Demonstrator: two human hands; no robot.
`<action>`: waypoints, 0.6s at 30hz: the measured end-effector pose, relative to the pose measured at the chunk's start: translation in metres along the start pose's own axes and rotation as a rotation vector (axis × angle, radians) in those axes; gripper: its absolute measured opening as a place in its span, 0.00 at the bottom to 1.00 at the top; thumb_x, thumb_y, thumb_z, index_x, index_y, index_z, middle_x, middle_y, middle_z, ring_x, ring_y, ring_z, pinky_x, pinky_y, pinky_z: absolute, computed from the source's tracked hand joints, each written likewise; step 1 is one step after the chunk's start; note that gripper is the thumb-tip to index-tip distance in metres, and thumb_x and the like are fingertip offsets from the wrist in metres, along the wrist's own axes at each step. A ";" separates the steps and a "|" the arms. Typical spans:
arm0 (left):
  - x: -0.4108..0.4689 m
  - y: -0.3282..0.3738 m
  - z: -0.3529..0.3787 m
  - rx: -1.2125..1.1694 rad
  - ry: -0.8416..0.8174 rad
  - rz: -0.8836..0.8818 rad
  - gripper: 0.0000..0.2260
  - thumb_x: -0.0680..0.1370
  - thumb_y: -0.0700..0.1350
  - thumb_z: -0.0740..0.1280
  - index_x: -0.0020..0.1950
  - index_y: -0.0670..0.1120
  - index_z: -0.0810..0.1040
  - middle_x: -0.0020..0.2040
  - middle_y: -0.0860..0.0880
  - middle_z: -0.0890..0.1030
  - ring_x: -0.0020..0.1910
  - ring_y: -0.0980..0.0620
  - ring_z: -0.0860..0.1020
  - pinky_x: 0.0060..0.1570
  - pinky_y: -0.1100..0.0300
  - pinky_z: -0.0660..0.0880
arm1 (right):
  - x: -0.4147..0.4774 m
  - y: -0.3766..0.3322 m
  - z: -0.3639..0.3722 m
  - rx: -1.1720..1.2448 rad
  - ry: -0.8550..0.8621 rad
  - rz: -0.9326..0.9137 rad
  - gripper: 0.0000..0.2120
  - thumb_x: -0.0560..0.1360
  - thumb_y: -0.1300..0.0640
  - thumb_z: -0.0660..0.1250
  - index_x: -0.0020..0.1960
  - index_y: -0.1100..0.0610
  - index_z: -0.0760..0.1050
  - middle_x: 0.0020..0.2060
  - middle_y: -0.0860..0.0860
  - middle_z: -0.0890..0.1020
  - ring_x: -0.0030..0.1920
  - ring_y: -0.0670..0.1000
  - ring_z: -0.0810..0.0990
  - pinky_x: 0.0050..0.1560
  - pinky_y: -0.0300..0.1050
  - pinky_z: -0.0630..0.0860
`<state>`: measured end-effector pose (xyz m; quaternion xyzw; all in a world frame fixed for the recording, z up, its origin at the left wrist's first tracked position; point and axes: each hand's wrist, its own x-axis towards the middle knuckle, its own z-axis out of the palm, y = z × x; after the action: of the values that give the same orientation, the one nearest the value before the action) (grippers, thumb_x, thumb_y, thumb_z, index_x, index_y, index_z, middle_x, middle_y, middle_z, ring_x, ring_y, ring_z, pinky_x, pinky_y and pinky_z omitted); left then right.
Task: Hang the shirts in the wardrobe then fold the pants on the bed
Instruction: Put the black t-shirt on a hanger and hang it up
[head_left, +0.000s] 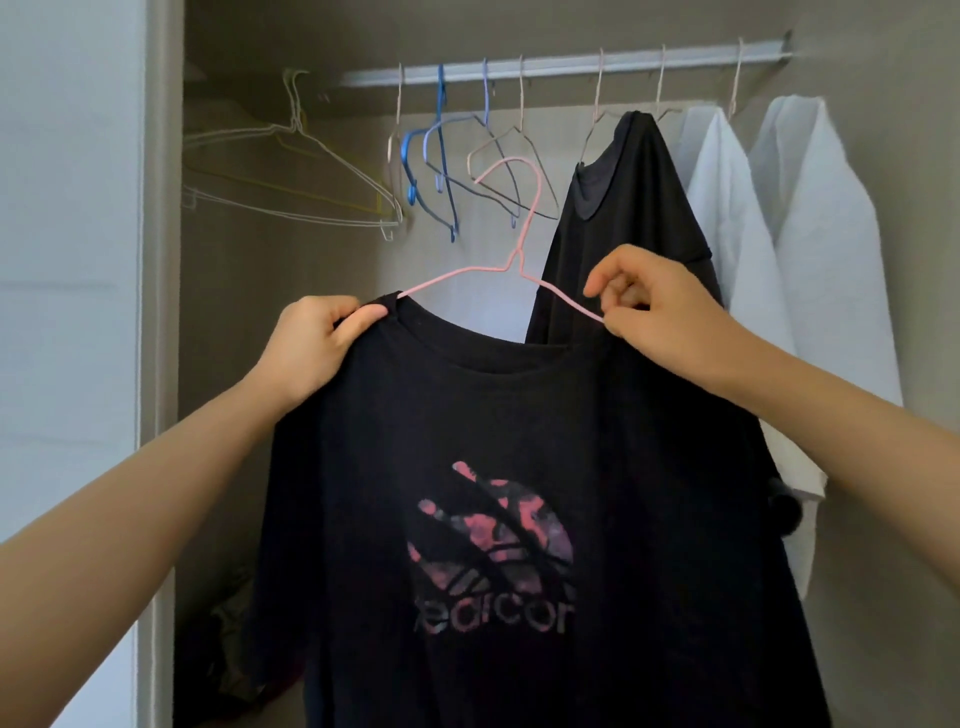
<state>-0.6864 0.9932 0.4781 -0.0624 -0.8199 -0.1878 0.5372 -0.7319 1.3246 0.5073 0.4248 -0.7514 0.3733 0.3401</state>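
Open rail (561, 70) gap left of hung black shirt (623, 218). Pink hanger (511, 260): hook up, long axis near horizontal. Left hand (317, 348) grips black T-shirt (493, 441) collar; right hand (660, 317) pinches hanger arm.

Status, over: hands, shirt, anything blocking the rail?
Left hand grips shirt collar; right hand pinches hanger arm. Hanger half in shirt, hook off rail. Empty hangers and a hung black shirt crowd the rail ahead.

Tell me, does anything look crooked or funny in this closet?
Yes. The pink hanger is only half inside the logo shirt: its left end is under the collar, which the left hand grips, while the right hand pinches its bare right arm. Behind it, the hung black shirt droops lopsided from the rail.
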 end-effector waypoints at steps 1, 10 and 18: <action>0.002 -0.002 -0.001 -0.003 0.027 -0.009 0.23 0.81 0.51 0.63 0.30 0.42 0.63 0.27 0.49 0.63 0.28 0.53 0.61 0.31 0.59 0.59 | 0.002 0.001 -0.003 -0.040 0.002 -0.014 0.14 0.71 0.69 0.64 0.52 0.53 0.74 0.41 0.48 0.76 0.39 0.46 0.75 0.42 0.36 0.72; 0.013 -0.029 -0.008 -0.068 0.076 -0.137 0.23 0.81 0.52 0.64 0.31 0.40 0.68 0.28 0.48 0.66 0.30 0.49 0.64 0.34 0.55 0.62 | 0.003 0.010 -0.017 -0.208 -0.104 0.089 0.21 0.80 0.49 0.60 0.33 0.61 0.67 0.28 0.52 0.68 0.30 0.48 0.67 0.38 0.43 0.66; 0.034 -0.046 0.008 -0.326 0.041 -0.246 0.23 0.79 0.48 0.68 0.33 0.31 0.70 0.31 0.45 0.67 0.27 0.59 0.64 0.25 0.68 0.60 | -0.004 -0.009 -0.039 0.515 -0.070 0.541 0.15 0.80 0.48 0.63 0.52 0.57 0.83 0.47 0.51 0.86 0.48 0.51 0.85 0.49 0.45 0.80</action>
<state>-0.7215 0.9499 0.4951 -0.0441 -0.7690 -0.3833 0.5096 -0.7144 1.3557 0.5258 0.2950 -0.7292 0.6115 0.0852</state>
